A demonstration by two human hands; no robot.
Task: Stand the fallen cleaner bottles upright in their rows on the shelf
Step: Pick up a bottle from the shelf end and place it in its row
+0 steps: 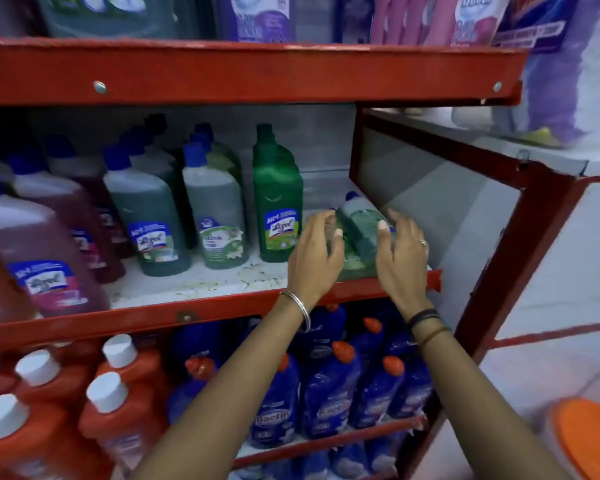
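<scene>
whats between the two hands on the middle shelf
In the head view, fallen green bottles lie on their sides between the left hand and right hand.

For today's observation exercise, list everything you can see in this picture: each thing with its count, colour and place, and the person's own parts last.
Fallen bottles: at least one, pale green, lying at the right end of the middle shelf, between the hands.
Upright green bottles: several, green, middle shelf centre.
Maroon bottles: several, blue caps, middle shelf left.
Orange bottles: several, white caps, lower shelf left.
Blue bottles: many, orange caps, lower shelf right.
Purple and pink packs: several, top shelf.
Shelf rack: one, red.
Orange lid: one, bottom right corner.
Left hand: open, bangle on wrist.
Right hand: open, ring, wrist bands.
</scene>
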